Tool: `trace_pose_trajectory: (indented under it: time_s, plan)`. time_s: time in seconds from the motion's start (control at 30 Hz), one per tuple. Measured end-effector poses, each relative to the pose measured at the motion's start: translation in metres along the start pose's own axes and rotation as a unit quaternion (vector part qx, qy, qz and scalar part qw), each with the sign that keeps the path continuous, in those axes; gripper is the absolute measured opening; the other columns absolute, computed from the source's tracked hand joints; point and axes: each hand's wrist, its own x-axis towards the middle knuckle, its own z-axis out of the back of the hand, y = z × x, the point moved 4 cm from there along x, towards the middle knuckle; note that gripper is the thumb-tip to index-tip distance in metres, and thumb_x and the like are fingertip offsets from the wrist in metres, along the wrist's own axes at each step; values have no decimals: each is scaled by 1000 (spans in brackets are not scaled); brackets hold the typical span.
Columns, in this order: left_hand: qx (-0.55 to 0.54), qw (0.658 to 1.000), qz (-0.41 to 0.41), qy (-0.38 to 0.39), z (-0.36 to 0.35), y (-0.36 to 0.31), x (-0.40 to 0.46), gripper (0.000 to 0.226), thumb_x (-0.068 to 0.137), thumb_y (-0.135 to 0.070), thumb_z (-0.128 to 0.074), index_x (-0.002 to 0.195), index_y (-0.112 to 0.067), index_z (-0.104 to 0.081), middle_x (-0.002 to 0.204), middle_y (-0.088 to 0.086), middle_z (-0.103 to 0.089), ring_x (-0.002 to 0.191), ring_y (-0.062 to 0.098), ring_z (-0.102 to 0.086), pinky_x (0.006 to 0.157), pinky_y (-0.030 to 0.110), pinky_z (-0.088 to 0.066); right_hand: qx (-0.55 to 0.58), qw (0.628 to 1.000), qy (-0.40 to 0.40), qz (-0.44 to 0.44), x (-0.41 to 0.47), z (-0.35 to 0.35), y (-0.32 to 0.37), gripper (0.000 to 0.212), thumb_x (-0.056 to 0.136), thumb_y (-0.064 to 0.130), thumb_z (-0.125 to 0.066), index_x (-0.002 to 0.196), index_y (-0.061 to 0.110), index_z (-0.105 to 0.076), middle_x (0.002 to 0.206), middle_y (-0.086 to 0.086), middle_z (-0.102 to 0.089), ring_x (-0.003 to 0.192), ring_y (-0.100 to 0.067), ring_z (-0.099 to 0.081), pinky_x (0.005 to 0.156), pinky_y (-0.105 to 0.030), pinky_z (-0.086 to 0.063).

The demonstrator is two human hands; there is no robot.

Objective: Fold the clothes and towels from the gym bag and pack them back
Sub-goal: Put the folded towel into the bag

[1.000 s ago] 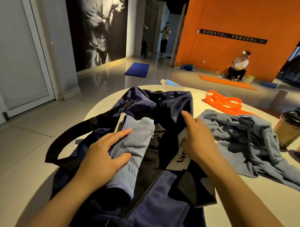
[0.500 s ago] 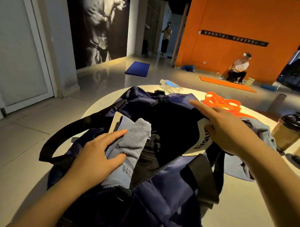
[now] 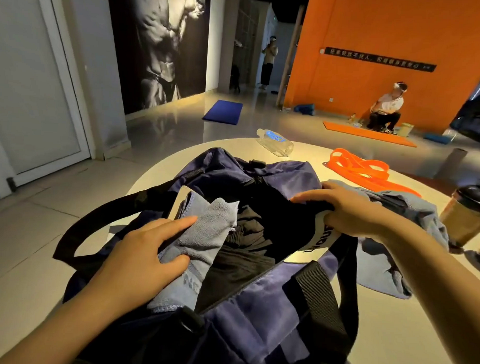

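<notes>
A navy gym bag [image 3: 269, 316] lies open on the round white table [image 3: 407, 337]. My left hand [image 3: 141, 257] grips a folded grey-blue towel [image 3: 204, 235] at the bag's left side, thumb under it and fingers on top. Dark black clothing [image 3: 244, 252] fills the bag's middle. My right hand [image 3: 349, 213] grips the bag's right rim by the white lettered panel [image 3: 321, 239], holding the opening wide. A crumpled grey-blue garment [image 3: 395, 209] lies on the table right of the bag, partly hidden by my right forearm.
A plastic water bottle [image 3: 275, 141] lies at the table's far edge. An orange resistance band [image 3: 361, 169] lies at the back right. A lidded drink cup [image 3: 469, 214] stands at the right edge. Black bag straps [image 3: 104, 212] loop out left. People and mats are on the floor beyond.
My right hand came back from the bag's far right side and closed on the right rim, spreading the opening. My left hand stays on the grey-blue towel.
</notes>
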Motion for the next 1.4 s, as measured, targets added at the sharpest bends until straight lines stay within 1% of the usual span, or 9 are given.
trace_pose_trajectory:
  time_s: [0.13, 0.37, 0.5, 0.57, 0.73, 0.9, 1.07, 1.23, 1.4]
  plan:
    - [-14, 1000, -9, -2, 0, -1, -2, 62, 79, -16, -71, 120, -56, -48, 110, -34, -56, 105, -20, -47, 77, -5, -34, 78, 997, 22, 7, -1, -2, -5, 60, 87, -13, -44, 108, 40, -62, 124, -1, -50, 115, -20, -49, 79, -16, -50]
    - [-18, 1000, -13, 10, 0, -6, -2, 63, 79, -15, -74, 117, -58, -49, 116, -42, -48, 103, -19, -50, 77, -3, -36, 81, 990, 36, -110, 16, -6, -14, 68, 89, 7, -60, 146, 30, -32, 138, -8, -34, 124, -28, -39, 91, -27, -46]
    - [15, 999, 18, 22, 3, -13, -3, 55, 66, -57, -56, 116, -74, -40, 120, -46, -43, 108, -15, -49, 96, 27, -43, 162, 978, 24, -131, 23, -3, -14, 74, 84, 3, -62, 147, 26, -32, 142, -8, -35, 118, -26, -43, 89, -31, -49]
    - [37, 999, 20, 17, 7, -19, -5, 58, 61, -63, -46, 118, -72, -42, 120, -42, -45, 108, -13, -50, 94, 29, -45, 237, 961, 32, -141, 19, -3, -14, 73, 83, -3, -61, 146, 25, -36, 141, -5, -36, 112, -23, -45, 86, -31, -51]
    - [-44, 999, 10, 3, 6, -56, 23, 54, 80, -38, -69, 129, -47, -50, 112, -34, -56, 107, -17, -49, 79, 0, -38, 422, 895, 30, -141, 7, 7, -8, 63, 82, -13, -56, 132, 25, -50, 129, -5, -46, 112, -29, -52, 86, -36, -53]
    - [-88, 978, 76, 173, -62, -84, 79, 44, 77, -26, -71, 121, -22, -63, 113, -7, -59, 109, 9, -54, 99, 28, -40, 478, 865, 5, -151, 5, 13, -1, 57, 78, -17, -58, 118, 23, -61, 119, -13, -56, 109, -37, -56, 95, -49, -50]
    - [-45, 991, 68, 109, -83, -86, 101, 57, 89, -23, -60, 143, -25, -42, 141, -2, -49, 127, 18, -45, 96, 24, -35, 474, 868, 10, -150, 3, 17, -2, 57, 79, -15, -59, 119, 25, -60, 121, -12, -54, 107, -36, -56, 95, -50, -50]
    - [-6, 991, 54, 124, -99, -81, 113, 54, 95, -35, -54, 144, -15, -41, 144, 11, -45, 132, 28, -41, 103, 31, -34, 477, 866, -1, -148, 6, 14, 0, 57, 81, -14, -57, 125, 22, -57, 122, -14, -54, 103, -33, -58, 87, -42, -53]
    - [-11, 990, 71, 120, -95, -66, 114, 25, 103, -32, -36, 108, -24, -59, 114, 6, -59, 104, 20, -52, 81, 26, -35, 472, 870, 14, -142, 4, 12, -1, 57, 81, -13, -58, 126, 23, -57, 127, -10, -52, 108, -32, -55, 86, -41, -54]
